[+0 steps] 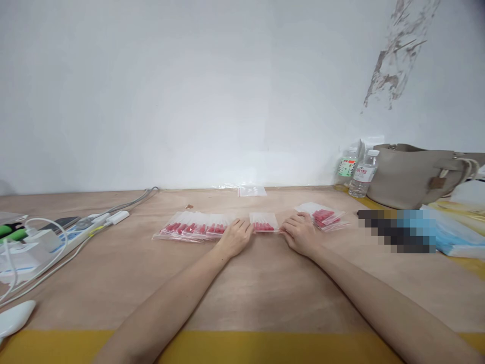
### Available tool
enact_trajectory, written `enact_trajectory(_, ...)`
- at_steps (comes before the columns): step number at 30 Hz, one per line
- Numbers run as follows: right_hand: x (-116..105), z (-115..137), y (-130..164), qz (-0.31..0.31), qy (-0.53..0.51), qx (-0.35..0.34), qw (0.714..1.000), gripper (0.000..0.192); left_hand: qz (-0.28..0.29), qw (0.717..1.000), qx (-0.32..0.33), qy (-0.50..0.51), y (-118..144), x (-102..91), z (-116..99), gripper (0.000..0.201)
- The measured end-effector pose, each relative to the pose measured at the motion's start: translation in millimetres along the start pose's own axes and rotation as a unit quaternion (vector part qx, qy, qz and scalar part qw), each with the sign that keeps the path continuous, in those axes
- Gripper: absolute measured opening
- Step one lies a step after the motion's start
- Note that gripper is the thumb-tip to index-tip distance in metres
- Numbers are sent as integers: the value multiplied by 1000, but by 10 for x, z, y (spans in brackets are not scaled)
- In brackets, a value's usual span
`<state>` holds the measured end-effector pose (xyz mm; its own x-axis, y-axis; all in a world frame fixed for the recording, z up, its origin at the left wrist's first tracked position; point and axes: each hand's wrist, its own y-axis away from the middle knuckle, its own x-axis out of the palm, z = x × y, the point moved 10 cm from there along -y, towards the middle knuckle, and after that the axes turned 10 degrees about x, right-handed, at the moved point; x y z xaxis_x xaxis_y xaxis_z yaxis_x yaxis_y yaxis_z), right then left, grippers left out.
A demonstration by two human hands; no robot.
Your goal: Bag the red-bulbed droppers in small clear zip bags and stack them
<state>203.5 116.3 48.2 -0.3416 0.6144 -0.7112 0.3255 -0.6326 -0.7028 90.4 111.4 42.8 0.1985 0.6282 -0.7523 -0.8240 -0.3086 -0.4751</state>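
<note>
A small clear zip bag [264, 220] with several red pieces in it lies between my hands; the kind of piece is too small to tell. My left hand [237, 236] is closed at the bag's left edge, fingers bent down to the table. At the opposite side, my right hand [302, 234] pinches the near right corner. An overlapping row of similar filled bags [193, 227] spreads out left of my left hand. Just beyond my right hand is a smaller pile of bags [326, 216], also with red pieces.
Along the wall lies a flat clear bag [252, 191]. Two plastic bottles [364, 174] and a grey handbag [411, 174] stand back right, with blue-and-white packaging [460, 235] nearer. A power strip [76, 237] with chargers and cables occupies the left side.
</note>
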Motion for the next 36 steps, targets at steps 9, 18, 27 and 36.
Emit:
enact_trajectory(9, 126, -18, 47, 154, -120, -13, 981, 21, 1, 996, -25, 81, 14, -89, -19, 42)
enact_trajectory(18, -113, -1374, 102, 48, 91, 321, 941, 38, -58, 967, -62, 240, -119, 90, -32, 22)
enact_trajectory(27, 20, -1475, 164, 67, 94, 316, 942, 25, -60, 961, -102, 250, -35, -107, 398, 20)
enact_trajectory(36, -7, -731, 9, -16, 54, 178, 982, 22, 81, 966, -13, 244, 385, -108, 389, 21)
